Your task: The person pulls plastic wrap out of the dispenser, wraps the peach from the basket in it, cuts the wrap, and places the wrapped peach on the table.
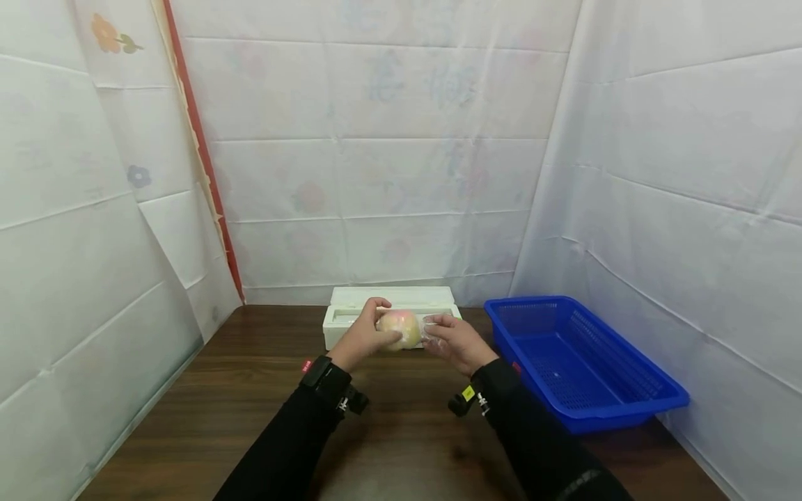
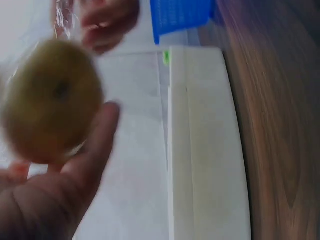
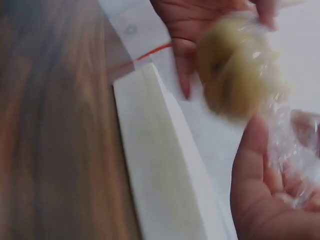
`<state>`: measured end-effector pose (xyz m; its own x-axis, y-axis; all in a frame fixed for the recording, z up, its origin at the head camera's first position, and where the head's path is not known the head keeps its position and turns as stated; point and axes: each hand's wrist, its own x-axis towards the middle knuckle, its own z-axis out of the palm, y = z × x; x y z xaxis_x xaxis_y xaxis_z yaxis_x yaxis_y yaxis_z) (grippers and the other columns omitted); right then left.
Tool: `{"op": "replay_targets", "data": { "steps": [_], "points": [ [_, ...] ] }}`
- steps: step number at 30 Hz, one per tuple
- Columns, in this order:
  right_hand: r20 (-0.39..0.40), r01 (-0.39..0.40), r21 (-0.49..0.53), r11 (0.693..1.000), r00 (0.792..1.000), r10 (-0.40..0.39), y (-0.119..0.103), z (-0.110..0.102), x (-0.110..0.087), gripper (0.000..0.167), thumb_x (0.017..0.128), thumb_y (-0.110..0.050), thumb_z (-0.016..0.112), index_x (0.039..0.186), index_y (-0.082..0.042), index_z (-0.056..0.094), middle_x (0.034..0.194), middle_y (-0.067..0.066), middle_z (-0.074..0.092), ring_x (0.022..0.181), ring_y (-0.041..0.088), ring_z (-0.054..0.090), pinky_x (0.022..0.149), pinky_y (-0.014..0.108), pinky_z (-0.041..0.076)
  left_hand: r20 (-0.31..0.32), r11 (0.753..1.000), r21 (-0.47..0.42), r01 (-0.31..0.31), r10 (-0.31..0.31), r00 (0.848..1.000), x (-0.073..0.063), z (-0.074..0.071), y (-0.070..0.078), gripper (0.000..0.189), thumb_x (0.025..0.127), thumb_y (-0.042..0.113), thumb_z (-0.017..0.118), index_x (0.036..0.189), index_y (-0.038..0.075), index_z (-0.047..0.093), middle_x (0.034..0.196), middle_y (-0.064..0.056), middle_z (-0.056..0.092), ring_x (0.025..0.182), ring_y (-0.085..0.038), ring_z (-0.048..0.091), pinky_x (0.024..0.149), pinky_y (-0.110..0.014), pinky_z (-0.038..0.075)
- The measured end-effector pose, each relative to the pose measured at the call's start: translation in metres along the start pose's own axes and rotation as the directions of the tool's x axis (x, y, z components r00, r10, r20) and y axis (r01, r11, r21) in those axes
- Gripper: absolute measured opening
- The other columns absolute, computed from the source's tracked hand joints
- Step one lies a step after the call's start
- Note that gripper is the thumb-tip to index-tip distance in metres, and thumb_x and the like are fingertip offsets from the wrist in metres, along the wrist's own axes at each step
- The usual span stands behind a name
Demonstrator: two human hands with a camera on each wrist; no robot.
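Observation:
A round yellow apple (image 1: 401, 328) with a pink blush is held up in front of me, with clear cling film (image 3: 287, 140) around it. My left hand (image 1: 365, 338) grips the apple from the left, thumb on the near side; its dark blossom end shows in the left wrist view. On the other side, my right hand (image 1: 460, 342) holds the gathered loose film between curled fingers and thumb. Just behind the hands stands a long white box (image 1: 393, 296) with its lid raised, partly hidden by them.
To the right, a blue plastic basket (image 1: 583, 369) with perforated walls sits on the dark wooden table (image 1: 250, 390). White sheeting (image 1: 376, 174) hangs at the back and both sides, with a red strip (image 1: 200, 139) at the left corner.

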<state>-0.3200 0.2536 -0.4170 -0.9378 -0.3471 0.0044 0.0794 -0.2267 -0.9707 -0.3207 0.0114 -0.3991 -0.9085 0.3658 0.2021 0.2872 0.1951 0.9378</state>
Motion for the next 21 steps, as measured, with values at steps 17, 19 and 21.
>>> {"op": "replay_targets", "data": {
  "steps": [17, 19, 21],
  "points": [
    [0.096, 0.176, -0.639, 0.749, 0.984, -0.15, -0.06, 0.014, -0.013, 0.037, 0.102, -0.017, 0.072, 0.138, -0.01, 0.071, 0.136, 0.017, 0.07, 0.11, 0.026, 0.075, 0.092, 0.04, 0.064, 0.08, 0.949, 0.239, -0.208, 0.194, 0.978, -0.005, 0.007, 0.009, 0.073, 0.084, 0.02, 0.09, 0.147, 0.024, 0.055, 0.132, -0.001, 0.064, 0.112, -0.019, 0.065, 0.09, -0.033, 0.059],
    [0.061, 0.211, -0.716, 0.665, 0.968, -0.242, -0.061, 0.022, -0.015, 0.029, 0.101, -0.017, 0.072, 0.129, -0.01, 0.076, 0.127, 0.012, 0.075, 0.098, 0.021, 0.077, 0.084, 0.037, 0.065, 0.05, 0.948, 0.252, -0.196, 0.19, 0.981, -0.005, 0.007, 0.01, 0.071, 0.082, 0.022, 0.09, 0.145, 0.026, 0.056, 0.129, -0.001, 0.065, 0.109, -0.019, 0.065, 0.088, -0.034, 0.059],
    [0.043, 0.24, -0.788, 0.566, 0.94, -0.338, -0.064, 0.031, -0.019, 0.024, 0.101, -0.016, 0.072, 0.123, -0.011, 0.08, 0.122, 0.009, 0.078, 0.095, 0.019, 0.077, 0.082, 0.036, 0.064, 0.028, 0.951, 0.249, -0.181, 0.18, 0.983, -0.006, 0.007, 0.01, 0.07, 0.081, 0.024, 0.091, 0.143, 0.026, 0.057, 0.128, -0.001, 0.065, 0.108, -0.02, 0.066, 0.088, -0.034, 0.059]
  ]
}}
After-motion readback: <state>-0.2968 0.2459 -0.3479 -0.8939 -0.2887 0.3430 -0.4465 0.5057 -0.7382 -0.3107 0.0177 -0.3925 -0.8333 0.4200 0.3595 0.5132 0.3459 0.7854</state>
